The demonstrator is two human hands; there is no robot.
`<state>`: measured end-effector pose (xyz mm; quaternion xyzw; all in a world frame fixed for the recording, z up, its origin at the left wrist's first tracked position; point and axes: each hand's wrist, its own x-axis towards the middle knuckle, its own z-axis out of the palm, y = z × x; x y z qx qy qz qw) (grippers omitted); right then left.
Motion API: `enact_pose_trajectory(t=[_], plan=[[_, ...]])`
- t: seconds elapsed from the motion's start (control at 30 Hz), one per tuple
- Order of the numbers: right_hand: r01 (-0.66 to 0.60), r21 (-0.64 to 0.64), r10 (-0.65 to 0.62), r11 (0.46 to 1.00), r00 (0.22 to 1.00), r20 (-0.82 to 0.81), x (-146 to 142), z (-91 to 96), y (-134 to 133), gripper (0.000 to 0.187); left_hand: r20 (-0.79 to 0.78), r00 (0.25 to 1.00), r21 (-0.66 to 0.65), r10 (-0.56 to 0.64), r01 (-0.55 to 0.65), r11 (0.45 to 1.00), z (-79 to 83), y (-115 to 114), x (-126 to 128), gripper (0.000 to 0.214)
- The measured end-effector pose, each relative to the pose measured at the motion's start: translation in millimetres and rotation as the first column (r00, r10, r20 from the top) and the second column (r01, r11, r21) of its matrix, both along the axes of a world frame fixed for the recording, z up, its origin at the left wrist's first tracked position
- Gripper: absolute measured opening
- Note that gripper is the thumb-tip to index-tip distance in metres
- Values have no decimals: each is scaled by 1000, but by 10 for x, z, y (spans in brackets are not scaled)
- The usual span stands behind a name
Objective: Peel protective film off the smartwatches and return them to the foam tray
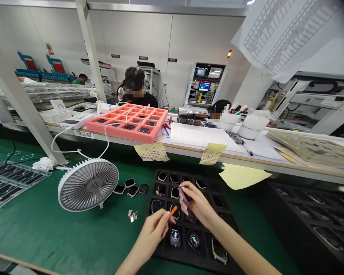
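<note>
My left hand pinches a thin orange stick-like tool, its exact kind unclear. In my right hand is a purple watch case, held between thumb and fingers above a black foam tray. The tool's tip points up towards the case, a little apart from it. Watch cases in silver and purple lie in the tray's compartments. Near the front, a watch with a lit face lies beside another lit watch. A silver watch case rests in the front right compartment, partly beside my right forearm.
Left of the tray, several watch cases and small silvery pieces lie on the green mat. A round fan stands there. Above, a shelf holds a pink foam tray. Another black tray sits right. Co-workers sit beyond.
</note>
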<state>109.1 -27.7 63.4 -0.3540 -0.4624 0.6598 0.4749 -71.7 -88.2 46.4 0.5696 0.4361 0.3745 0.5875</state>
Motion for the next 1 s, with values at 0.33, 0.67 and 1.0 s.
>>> enact_pose_trajectory(t=[0.33, 0.67, 1.0], plan=[[-97, -111, 64, 989, 960, -273, -456, 190, -240, 29, 76, 995, 39, 67, -70, 997, 150, -43, 90, 44], [-26, -72, 15, 997, 988, -151, -415, 128, -208, 38, 1, 995, 48, 95, -95, 994, 104, 11, 87, 49], [-225, -229, 115, 947, 904, -412, -472, -25, -195, 41, 132, 984, -9, 119, -118, 993, 25, 41, 157, 56]])
